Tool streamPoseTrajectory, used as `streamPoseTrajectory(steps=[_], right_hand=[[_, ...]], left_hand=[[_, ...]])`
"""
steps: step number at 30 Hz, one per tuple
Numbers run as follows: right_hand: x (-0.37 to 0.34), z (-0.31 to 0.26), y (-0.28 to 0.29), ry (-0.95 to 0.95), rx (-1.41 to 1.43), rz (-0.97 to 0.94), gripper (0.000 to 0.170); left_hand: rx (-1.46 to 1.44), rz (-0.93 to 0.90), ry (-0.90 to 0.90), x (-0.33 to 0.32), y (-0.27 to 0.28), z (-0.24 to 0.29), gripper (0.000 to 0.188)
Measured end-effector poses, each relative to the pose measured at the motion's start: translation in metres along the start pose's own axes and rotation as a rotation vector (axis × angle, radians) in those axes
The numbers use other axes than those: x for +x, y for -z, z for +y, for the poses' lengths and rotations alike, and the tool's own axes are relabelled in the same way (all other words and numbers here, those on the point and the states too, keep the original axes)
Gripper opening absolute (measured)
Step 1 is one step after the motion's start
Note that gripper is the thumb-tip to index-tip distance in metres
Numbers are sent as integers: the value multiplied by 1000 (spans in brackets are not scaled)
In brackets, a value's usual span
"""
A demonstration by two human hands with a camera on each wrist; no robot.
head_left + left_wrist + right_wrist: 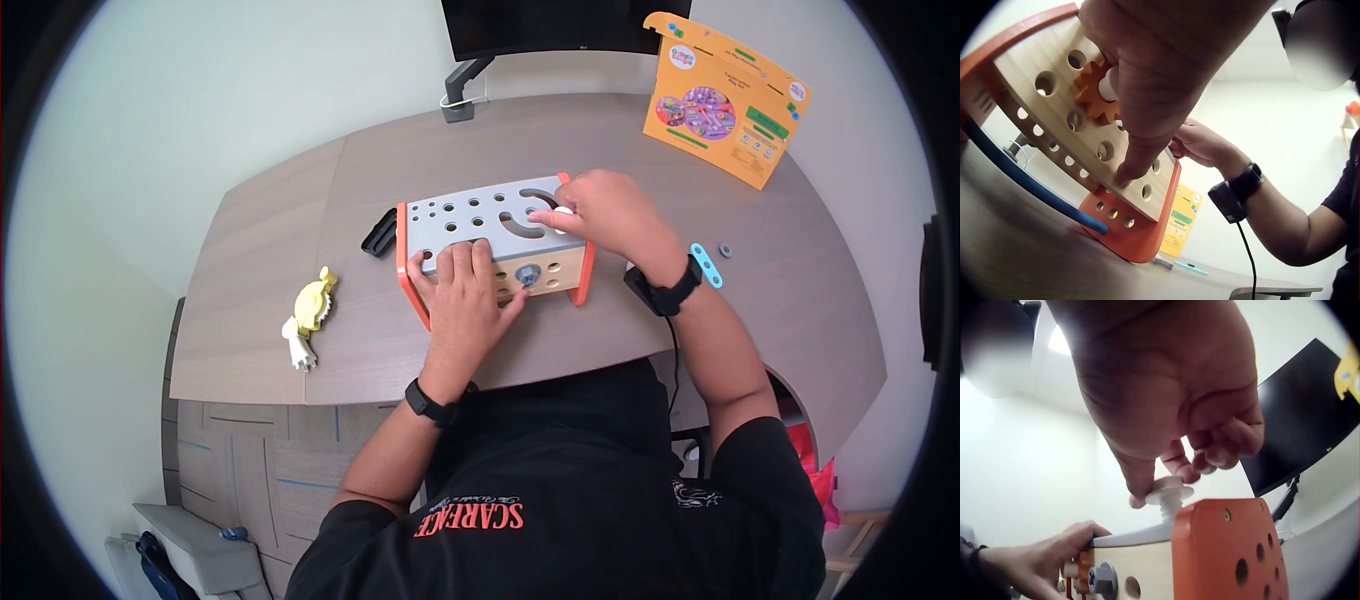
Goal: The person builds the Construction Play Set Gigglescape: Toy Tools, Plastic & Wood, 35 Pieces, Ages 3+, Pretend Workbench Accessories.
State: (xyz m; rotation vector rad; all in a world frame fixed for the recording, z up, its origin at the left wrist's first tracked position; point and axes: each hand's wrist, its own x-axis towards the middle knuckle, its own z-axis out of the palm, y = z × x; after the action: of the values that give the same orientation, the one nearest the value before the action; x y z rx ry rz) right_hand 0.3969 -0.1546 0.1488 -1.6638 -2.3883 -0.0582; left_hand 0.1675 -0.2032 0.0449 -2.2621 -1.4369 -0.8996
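A toy workbench (490,215) with a grey holed top, orange ends and wooden side stands on the table. My right hand (615,215) pinches a white toy screw (1170,489) between thumb and fingers at the top's right end. The screw's ridged shaft points down to the grey top. My left hand (465,300) rests against the near side, fingertips on the top's edge and thumb on the wooden panel (1107,153). Beside that thumb, a grey bolt (528,275) sits in the panel. An orange gear (1094,94) on a white peg lies partly hidden under the left hand.
Yellow and white toy pieces (310,310) lie on the left. A black tray-like piece (380,232) is by the left end. On the right are a turquoise holed strip (706,265) and a grey ring (726,250). Behind stand an orange-yellow box (725,100) and a monitor (565,25).
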Motion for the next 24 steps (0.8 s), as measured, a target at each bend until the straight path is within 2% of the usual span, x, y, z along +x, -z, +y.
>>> streamPoseTrajectory(steps=[1,4,7,9,10,13,16,19,22,24], right_hand=[[3,-4,2,-67,-80,-77,54],[4,-11,-2,-108,-132,-13,58],[-8,-6,-7,83,66,349,53],[-8,6,-6,230,325,375,41],[-7,12,-6,304,455,383,35],[-14,31,-1,409,526,147,22],[-15,24,1,348,494,178,21],[-20,9,10,171,317,146,24],[-19,-4,15,76,103,131,29],[-18,-1,12,102,131,193,24]], left_hand=[[1,1,0,0,0,0,81],[-12,15,-9,0,0,-1,80],[-7,11,-9,0,1,-1,80],[-6,6,-7,1,2,0,80],[-6,2,-4,0,2,0,80],[-14,5,-2,0,2,1,81],[-5,10,1,0,-1,0,81],[-8,11,4,0,-1,0,82],[-18,-3,6,0,1,0,81],[-25,2,2,0,1,0,81]])
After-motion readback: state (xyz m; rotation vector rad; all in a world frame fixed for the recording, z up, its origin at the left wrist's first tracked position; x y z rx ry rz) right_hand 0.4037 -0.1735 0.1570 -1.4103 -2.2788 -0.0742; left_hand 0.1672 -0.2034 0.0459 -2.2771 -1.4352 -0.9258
